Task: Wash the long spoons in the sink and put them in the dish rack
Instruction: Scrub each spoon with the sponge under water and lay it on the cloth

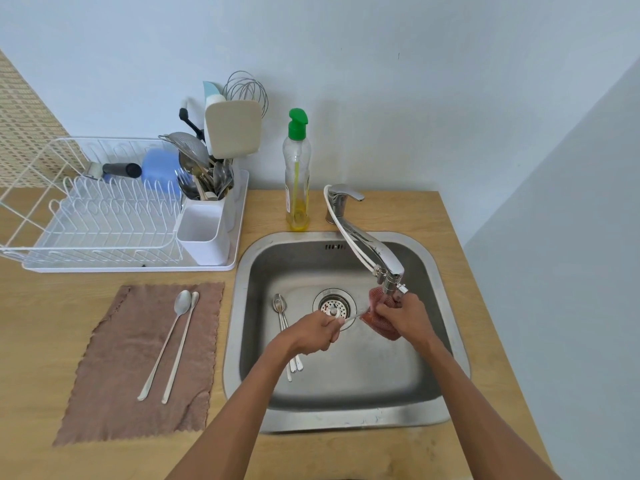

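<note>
**Washing under way, nothing clearly racked yet**

At 6 o'clock both forearms reach over the bench (34, 306) into the sink (346, 420). The left hand (317, 332) has its fingers curled tight round the handle of one long spoon (353, 317). The right hand (407, 315) bunches a red mesh scrubber (379, 327) round the spoon's far end, right below the tap (367, 247). This spoon is mid-scrub, by my reading.

Just at 9 o'clock of the left hand, a bundle of spoons (280, 303) lies on the sink floor beside the drain (334, 306). Three handle ends seem to show, though the hand hides part of them, so the count is two or three.

Further towards 9 o'clock, two spoons (182, 302) lie side by side on one brown cloth (121, 393); whether they are washed or waiting I cannot tell.

At 10 o'clock stands one white dish rack (104, 216). Its front cup (204, 233) looks bare, and its rear cup is crowded with mixed utensils, none plainly a long spoon. At 12 o'clock stands one soap bottle (297, 174).

So one spoon is in hand, two or three sit in the sink and two lie on the cloth. The racking appears to be all still ahead.
</note>
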`<state>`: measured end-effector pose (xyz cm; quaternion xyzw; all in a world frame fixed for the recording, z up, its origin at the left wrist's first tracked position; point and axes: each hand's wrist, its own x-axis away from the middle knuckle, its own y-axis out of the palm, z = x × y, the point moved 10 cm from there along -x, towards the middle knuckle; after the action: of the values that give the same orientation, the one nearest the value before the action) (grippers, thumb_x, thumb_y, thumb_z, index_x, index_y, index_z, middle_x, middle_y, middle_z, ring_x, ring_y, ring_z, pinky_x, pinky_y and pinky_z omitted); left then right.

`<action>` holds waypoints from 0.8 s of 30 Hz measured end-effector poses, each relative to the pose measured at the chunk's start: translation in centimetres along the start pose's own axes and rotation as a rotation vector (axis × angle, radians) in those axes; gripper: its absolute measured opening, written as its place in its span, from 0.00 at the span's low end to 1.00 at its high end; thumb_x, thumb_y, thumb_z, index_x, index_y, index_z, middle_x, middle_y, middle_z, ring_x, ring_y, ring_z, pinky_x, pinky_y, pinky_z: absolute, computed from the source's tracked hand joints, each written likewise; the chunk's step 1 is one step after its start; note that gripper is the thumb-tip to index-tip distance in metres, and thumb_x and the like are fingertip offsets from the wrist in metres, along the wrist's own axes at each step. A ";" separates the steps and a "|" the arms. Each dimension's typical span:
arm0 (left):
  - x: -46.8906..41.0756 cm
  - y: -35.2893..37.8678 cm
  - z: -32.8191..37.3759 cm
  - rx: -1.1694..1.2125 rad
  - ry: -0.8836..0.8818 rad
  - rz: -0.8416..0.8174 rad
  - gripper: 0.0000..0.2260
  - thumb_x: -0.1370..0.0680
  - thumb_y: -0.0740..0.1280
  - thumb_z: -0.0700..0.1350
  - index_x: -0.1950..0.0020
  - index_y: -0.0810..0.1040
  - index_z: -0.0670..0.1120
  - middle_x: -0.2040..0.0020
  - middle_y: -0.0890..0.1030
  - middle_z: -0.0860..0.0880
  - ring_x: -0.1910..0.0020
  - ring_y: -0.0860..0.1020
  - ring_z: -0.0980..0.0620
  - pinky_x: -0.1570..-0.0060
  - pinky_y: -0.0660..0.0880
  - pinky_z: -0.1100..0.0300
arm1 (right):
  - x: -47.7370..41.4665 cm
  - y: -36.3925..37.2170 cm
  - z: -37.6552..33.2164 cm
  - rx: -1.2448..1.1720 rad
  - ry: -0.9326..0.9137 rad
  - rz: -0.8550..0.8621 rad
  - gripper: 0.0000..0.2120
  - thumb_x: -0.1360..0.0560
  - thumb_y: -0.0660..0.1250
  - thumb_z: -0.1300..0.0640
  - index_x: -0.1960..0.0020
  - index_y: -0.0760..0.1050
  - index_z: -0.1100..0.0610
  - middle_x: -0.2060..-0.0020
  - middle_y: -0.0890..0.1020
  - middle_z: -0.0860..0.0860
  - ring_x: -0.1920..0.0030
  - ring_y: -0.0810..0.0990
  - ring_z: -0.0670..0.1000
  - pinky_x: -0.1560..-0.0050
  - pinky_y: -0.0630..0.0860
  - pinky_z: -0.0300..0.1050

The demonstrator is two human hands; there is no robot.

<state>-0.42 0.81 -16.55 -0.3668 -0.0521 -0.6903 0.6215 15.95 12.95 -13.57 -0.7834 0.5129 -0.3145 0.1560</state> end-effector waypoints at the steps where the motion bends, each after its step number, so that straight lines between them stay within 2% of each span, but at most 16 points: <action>1: 0.1 0.1 0.0 0.002 0.004 -0.012 0.22 0.16 0.55 0.56 0.67 0.70 0.49 0.74 0.72 0.51 0.74 0.64 0.52 0.70 0.63 0.60 | 0.0 0.1 0.1 -0.006 0.010 -0.049 0.05 0.29 0.74 0.57 0.64 0.82 0.51 0.68 0.84 0.48 0.65 0.82 0.46 0.61 0.77 0.40; 4: 0.0 0.6 0.1 0.022 0.009 -0.037 0.21 0.16 0.55 0.56 0.67 0.69 0.49 0.76 0.71 0.52 0.76 0.63 0.53 0.72 0.62 0.61 | -0.2 0.4 0.6 -0.006 0.036 -0.129 0.02 0.29 0.73 0.57 0.61 0.84 0.55 0.66 0.86 0.50 0.63 0.84 0.47 0.58 0.78 0.42; 7: -0.3 0.7 0.4 0.032 0.009 -0.024 0.22 0.16 0.55 0.56 0.68 0.69 0.49 0.77 0.70 0.54 0.77 0.63 0.55 0.71 0.63 0.61 | -0.3 -0.7 0.4 0.031 0.007 0.014 0.09 0.29 0.74 0.55 0.65 0.81 0.60 0.74 0.80 0.49 0.72 0.76 0.44 0.69 0.72 0.38; 8: -0.3 0.7 0.5 0.035 0.010 -0.015 0.22 0.16 0.55 0.56 0.68 0.69 0.49 0.77 0.71 0.54 0.78 0.63 0.55 0.71 0.63 0.61 | -0.2 -1.1 0.1 0.047 -0.011 0.086 0.12 0.29 0.75 0.54 0.66 0.80 0.60 0.75 0.79 0.51 0.73 0.75 0.44 0.71 0.71 0.40; 11: -0.2 0.4 0.7 0.013 0.025 0.017 0.22 0.16 0.55 0.55 0.68 0.70 0.48 0.76 0.71 0.53 0.80 0.65 0.59 0.69 0.65 0.61 | 0.2 -1.1 -0.4 0.056 -0.037 0.188 0.10 0.29 0.75 0.54 0.64 0.82 0.60 0.72 0.82 0.54 0.71 0.77 0.49 0.68 0.76 0.48; 13: -0.1 0.1 0.7 0.000 0.034 0.029 0.22 0.16 0.56 0.55 0.68 0.70 0.49 0.76 0.71 0.53 0.80 0.65 0.60 0.68 0.66 0.61 | 0.3 -0.9 -0.5 0.046 -0.040 0.183 0.07 0.29 0.75 0.55 0.62 0.83 0.58 0.71 0.83 0.52 0.70 0.79 0.49 0.67 0.76 0.46; 16: 0.1 -0.2 0.4 -0.008 0.030 0.011 0.22 0.16 0.56 0.55 0.68 0.70 0.48 0.75 0.71 0.52 0.77 0.66 0.57 0.66 0.66 0.61 | -0.1 -0.1 -0.1 -0.023 0.007 0.007 0.03 0.28 0.74 0.57 0.59 0.84 0.56 0.66 0.85 0.52 0.67 0.81 0.46 0.64 0.75 0.37; 18: 0.2 -0.3 0.1 -0.021 0.040 -0.010 0.21 0.16 0.56 0.55 0.67 0.70 0.48 0.75 0.70 0.52 0.74 0.66 0.55 0.64 0.66 0.60 | 0.0 1.0 0.2 -0.074 0.058 -0.207 0.03 0.27 0.72 0.60 0.58 0.84 0.59 0.64 0.85 0.53 0.64 0.83 0.48 0.59 0.77 0.40; 20: 0.1 -0.4 0.1 -0.038 0.061 0.003 0.22 0.16 0.57 0.55 0.68 0.69 0.48 0.75 0.69 0.53 0.74 0.66 0.55 0.64 0.66 0.60 | 0.2 1.3 0.5 -0.088 0.077 -0.288 0.04 0.27 0.72 0.61 0.60 0.83 0.61 0.66 0.84 0.52 0.65 0.82 0.49 0.59 0.76 0.41; 21: 0.1 -0.5 0.3 -0.043 0.069 0.027 0.22 0.16 0.57 0.55 0.69 0.68 0.49 0.75 0.68 0.54 0.74 0.66 0.54 0.64 0.66 0.60 | 0.2 0.9 0.6 -0.080 0.078 -0.243 0.05 0.28 0.73 0.60 0.62 0.83 0.59 0.68 0.84 0.51 0.66 0.81 0.48 0.61 0.76 0.40; 24: -0.1 -0.4 0.7 -0.047 0.077 0.100 0.23 0.16 0.57 0.55 0.70 0.67 0.49 0.75 0.69 0.54 0.73 0.68 0.53 0.63 0.67 0.58 | 0.1 -1.1 0.8 0.013 0.030 0.084 0.10 0.29 0.76 0.53 0.65 0.82 0.58 0.70 0.84 0.54 0.71 0.78 0.47 0.67 0.74 0.43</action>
<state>-0.45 1.31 -15.94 -0.3565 0.0065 -0.6731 0.6480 17.24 13.26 -13.51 -0.7553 0.5457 -0.3226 0.1666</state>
